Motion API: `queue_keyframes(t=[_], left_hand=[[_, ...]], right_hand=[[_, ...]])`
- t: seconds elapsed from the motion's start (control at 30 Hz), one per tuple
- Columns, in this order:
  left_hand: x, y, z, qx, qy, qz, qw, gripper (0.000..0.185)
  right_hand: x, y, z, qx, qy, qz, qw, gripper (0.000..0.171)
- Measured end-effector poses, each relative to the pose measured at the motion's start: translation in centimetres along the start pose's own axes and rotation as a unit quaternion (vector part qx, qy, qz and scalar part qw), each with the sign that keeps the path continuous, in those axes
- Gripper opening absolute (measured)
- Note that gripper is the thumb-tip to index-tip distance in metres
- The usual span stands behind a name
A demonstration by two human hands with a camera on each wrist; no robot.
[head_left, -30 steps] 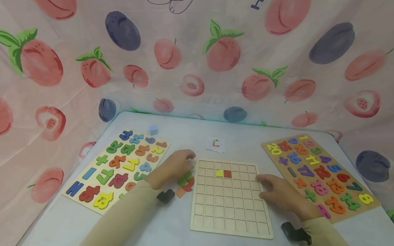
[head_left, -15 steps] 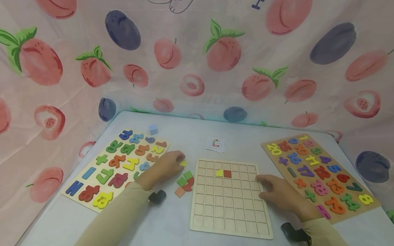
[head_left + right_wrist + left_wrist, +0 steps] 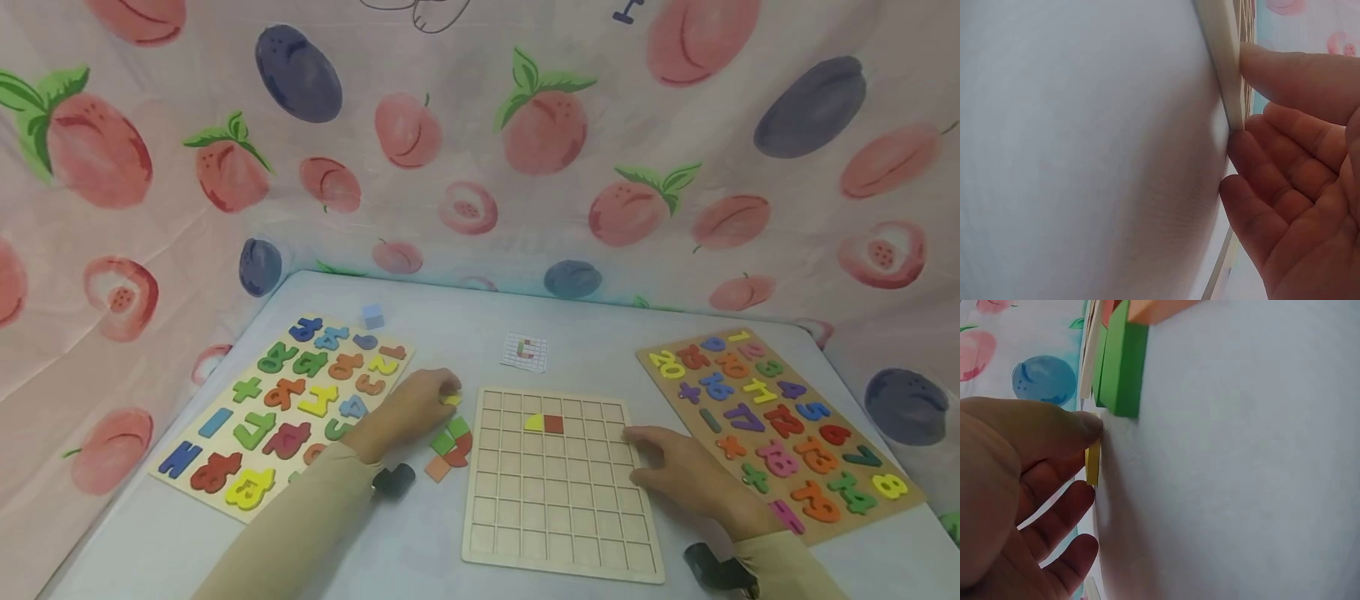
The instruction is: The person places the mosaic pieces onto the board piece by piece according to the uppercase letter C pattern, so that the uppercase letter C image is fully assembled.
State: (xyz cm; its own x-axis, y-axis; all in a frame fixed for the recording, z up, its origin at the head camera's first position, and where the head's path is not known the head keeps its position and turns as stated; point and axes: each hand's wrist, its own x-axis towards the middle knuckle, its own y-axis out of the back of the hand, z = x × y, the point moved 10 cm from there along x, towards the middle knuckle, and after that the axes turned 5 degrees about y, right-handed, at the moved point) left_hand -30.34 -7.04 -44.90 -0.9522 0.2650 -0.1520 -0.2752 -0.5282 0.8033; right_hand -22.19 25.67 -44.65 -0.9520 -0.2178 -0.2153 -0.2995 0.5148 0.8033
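My left hand pinches a small yellow block between thumb and index finger, close over the white table. Its other fingers are loosely bent. Beside it lie green blocks, a red curved block and an orange square block. The wooden grid board lies in front, with a yellow quarter-round block and a red square block side by side in an upper row. My right hand grips the board's right edge, thumb on top and fingertips against the side.
A small printed card with a coloured pattern lies beyond the grid board. Boards of coloured numbers stand on both sides, one left and one right. A pale blue cube sits at the back left. A fruit-print curtain surrounds the table.
My left hand first drew left, away from the grid board, with the yellow block showing at its fingertips, then shifted slightly back right. My right hand stays at the board's edge.
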Motion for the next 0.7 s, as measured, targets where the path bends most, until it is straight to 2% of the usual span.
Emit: queue_keyframes(t=[0.27,0.47,0.7], left_hand=[[-0.5,1.2,0.4,0.001,-0.007,0.018,0.9998,0.038],[-0.3,1.1,-0.5,-0.018,0.011,0.012,0.9997,0.035],[-0.4,1.3,-0.6,-0.028,0.007,0.018,0.9994,0.031]], right_hand=[[0.0,0.0,0.0,-0.001,0.002,-0.001,1.0,0.062],[0.0,0.1,-0.1,-0.003,0.002,0.002,1.0,0.062],[0.0,0.1,-0.1,0.0,0.004,0.001,1.0,0.063]])
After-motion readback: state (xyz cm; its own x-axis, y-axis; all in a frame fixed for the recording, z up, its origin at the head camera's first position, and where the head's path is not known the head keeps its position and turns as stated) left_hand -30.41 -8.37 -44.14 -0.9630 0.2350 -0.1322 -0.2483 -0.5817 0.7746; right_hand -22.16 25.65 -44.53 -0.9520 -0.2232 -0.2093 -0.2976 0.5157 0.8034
